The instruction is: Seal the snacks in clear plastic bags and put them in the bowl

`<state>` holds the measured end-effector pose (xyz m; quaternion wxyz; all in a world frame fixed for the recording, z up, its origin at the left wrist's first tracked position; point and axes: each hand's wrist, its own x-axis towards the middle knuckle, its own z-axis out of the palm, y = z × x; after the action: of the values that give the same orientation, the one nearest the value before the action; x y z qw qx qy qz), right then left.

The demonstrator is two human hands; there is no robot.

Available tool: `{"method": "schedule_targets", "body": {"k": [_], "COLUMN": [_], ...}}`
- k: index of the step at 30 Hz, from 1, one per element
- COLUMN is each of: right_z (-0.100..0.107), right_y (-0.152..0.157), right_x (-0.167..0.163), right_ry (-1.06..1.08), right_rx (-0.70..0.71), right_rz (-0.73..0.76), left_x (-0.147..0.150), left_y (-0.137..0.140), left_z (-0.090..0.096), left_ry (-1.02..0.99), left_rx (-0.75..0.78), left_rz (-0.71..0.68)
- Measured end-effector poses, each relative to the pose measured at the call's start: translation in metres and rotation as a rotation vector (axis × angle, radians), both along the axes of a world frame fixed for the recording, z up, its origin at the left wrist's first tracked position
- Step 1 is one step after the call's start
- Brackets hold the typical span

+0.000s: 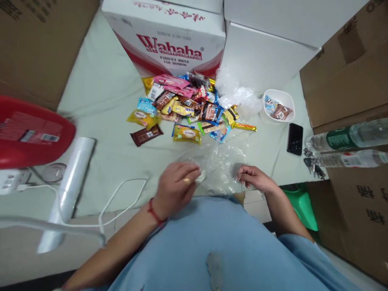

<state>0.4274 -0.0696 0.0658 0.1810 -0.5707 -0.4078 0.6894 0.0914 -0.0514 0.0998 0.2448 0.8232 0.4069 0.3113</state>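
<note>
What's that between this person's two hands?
Crumpled clear plastic lies between the left hand and the right hand, as the head view shows.

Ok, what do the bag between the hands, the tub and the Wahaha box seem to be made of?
Bag: thin, glossy plastic film, judging by its see-through creases and bright highlights.
Tub: probably smooth white plastic; the thin, rounded rim suggests it, though the look alone doesn't settle it.
Wahaha box: likely printed cardboard, fairly smooth, given its flat panels and straight edges.
</note>
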Motion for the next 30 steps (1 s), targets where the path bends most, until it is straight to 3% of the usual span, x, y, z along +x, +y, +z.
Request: {"method": "schedule_targets", "body": {"k": [2,3,6,9,14,19,22,25,27,30], "right_z": [0.005,0.008,0.015,0.016,0.006,0.010,0.029,0.055,0.067,0.071], "right_y": [0.002,0.002,-0.002,-0.009,-0.015,-0.010,-0.003,0.007,0.013,0.022], "right_x": [0.006,0.010,0.023,0.036,0.052,0.073,0.084,0.078,0.060,0.022], "right_ry": [-0.014,-0.021,-0.045,-0.079,-0.132,-0.311,-0.604,-0.970,-0.918,-0.530], "right_rx": [0.007,0.009,0.012,0.001,-0.036,-0.034,0.122,0.363,0.481,0.518], "right_rz": [0.021,0.020,-0.027,-0.093,-0.087,0.160,0.293,0.265,0.307,0.539], "left_x": [0.024,0.034,0.049,0.041,0.017,0.007,0.006,0.008,0.009,0.010], "left_y": [0.017,0.024,0.034,0.029,0.010,-0.002,-0.004,-0.005,-0.006,-0.008], "left_z": [-0.011,-0.020,-0.045,-0.062,-0.066,-0.065,-0.066,-0.069,-0.070,-0.069], "left_ry": [0.148,0.194,0.320,0.302,0.232,0.354,0.358,0.411,0.430,0.428], "left_rx": [-0.044,-0.064,-0.134,-0.167,-0.271,-0.415,-0.477,-0.520,-0.549,-0.588], "left_rz": [-0.145,-0.150,-0.041,0.080,0.110,0.080,0.079,0.106,0.124,0.123]}}
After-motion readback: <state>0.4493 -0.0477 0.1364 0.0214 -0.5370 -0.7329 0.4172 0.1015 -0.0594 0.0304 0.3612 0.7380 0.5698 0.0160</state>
